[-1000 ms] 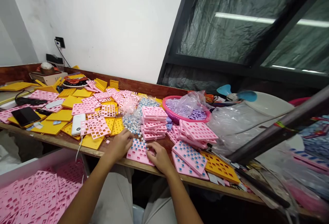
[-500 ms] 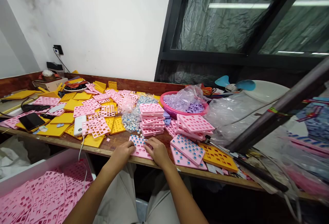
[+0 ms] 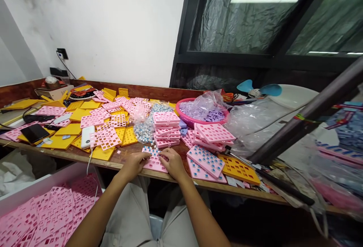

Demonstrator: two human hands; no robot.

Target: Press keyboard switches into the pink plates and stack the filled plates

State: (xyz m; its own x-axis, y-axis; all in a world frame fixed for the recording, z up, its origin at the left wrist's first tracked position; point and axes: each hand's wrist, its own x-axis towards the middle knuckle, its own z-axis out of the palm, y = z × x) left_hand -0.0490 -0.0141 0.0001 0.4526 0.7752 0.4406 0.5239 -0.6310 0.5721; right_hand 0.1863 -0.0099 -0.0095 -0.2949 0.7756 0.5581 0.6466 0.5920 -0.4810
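Note:
A pink perforated plate [image 3: 155,166] lies at the table's front edge, with blue-and-white key switches [image 3: 147,150] seated in its far rows. My left hand [image 3: 136,164] is at its left side, thumb and fingertips drawn together over the plate. From the right, my right hand [image 3: 172,162] bends over it with the fingers closed near the switches. Whatever is between either hand's fingertips is too small to make out. Beyond the plate, a heap of loose switches [image 3: 144,131] spills from a clear bag, beside a stack of pink plates [image 3: 166,118].
Right of my hands lie pink plates filled with switches [image 3: 206,161] and a yellow plate [image 3: 241,169]. A pink basket [image 3: 179,111] of purple pieces stands behind. Leftward are a white power bank [image 3: 87,137], a phone [image 3: 34,133] and scattered plates. A slanted post [image 3: 300,118] crosses the right.
My left thumb now reaches farther over the plate, and the right fingers have shifted slightly. The plate stays in place; the view has tilted a little.

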